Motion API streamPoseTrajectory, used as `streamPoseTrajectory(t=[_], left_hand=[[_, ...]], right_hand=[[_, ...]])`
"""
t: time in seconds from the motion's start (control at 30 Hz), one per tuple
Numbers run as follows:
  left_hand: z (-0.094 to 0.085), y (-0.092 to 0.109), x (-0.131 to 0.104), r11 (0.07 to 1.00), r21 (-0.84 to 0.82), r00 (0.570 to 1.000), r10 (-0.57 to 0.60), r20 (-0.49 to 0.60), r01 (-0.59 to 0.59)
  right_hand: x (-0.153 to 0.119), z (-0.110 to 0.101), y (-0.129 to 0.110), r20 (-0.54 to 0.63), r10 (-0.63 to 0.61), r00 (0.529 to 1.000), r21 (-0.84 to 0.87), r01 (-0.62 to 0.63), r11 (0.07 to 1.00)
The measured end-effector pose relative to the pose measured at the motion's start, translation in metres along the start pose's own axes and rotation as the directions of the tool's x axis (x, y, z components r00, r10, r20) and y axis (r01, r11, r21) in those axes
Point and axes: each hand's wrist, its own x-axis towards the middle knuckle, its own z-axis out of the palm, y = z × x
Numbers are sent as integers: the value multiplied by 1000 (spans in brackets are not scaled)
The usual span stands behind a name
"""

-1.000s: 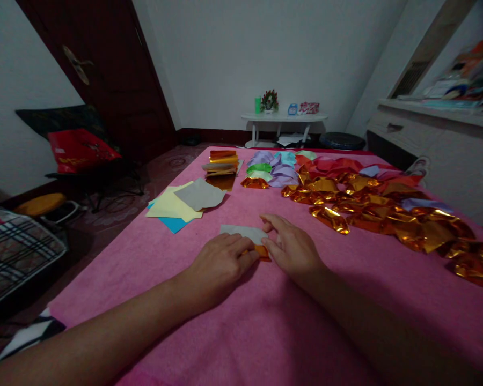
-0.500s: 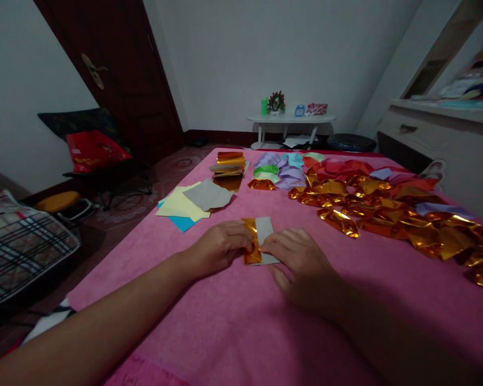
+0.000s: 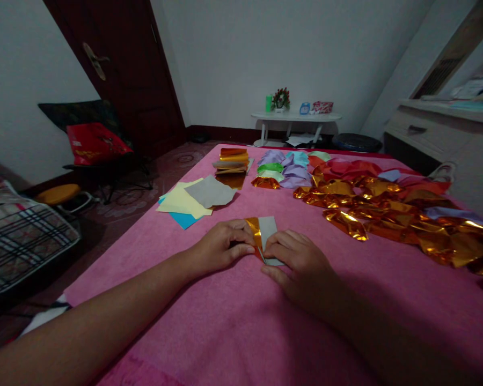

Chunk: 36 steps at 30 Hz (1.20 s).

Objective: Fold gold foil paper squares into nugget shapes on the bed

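Observation:
A partly folded sheet of gold foil paper (image 3: 268,227), gold on one side and grey on the other, lies on the pink tablecloth (image 3: 209,327) between my hands. My left hand (image 3: 225,244) is closed on its gold left side, thumb and fingers pinching near the lower edge. On the grey right part, my right hand (image 3: 295,260) has its fingers bent over the paper and its thumb near the bottom edge. Between the two hands the lower edge of the paper is lifted a little. The fingertips cover part of the folds.
Loose yellow, grey and blue sheets (image 3: 185,201) lie at the left, behind them a stack of gold paper (image 3: 231,166). Many folded gold pieces (image 3: 346,224) spread over the right side, with purple and green ones (image 3: 270,169) further back. A white side table (image 3: 295,116) stands by the wall.
My left thumb has come down to the lower edge of the paper, which is now lifted between my hands. My right thumb has moved in closer. The camera view has shifted slightly.

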Motion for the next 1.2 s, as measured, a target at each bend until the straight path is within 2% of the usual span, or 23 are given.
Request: streamPoseTrajectory(t=[0.23,0.43,0.67,0.83,1.0,1.13,1.2], left_hand=[[7,-1,4,992,-25,989,-124,-75,123],[9,2,6,993,12,987,-117,-112,119],[11,2,3,981,176,991,-57,-123,79],[10,9,5,943,305,988,-107,-107,135],[8,11,8,913,348,977,-192,-92,212],[9,10,9,917,342,978,-196,-70,208],[11,10,8,918,333,977,-197,-83,214]], right_hand=[[-3,5,-1,-63,47,997,93,-41,995],[-4,4,-2,-75,128,989,113,-119,986],[-4,0,-8,26,30,999,32,-31,999],[-6,-3,-14,63,7,998,-17,-5,1000],[-9,-2,-13,28,-5,1000,101,2,995],[-10,-2,1,-35,50,998,304,-37,952],[-9,-4,10,-37,93,995,348,-74,934]])
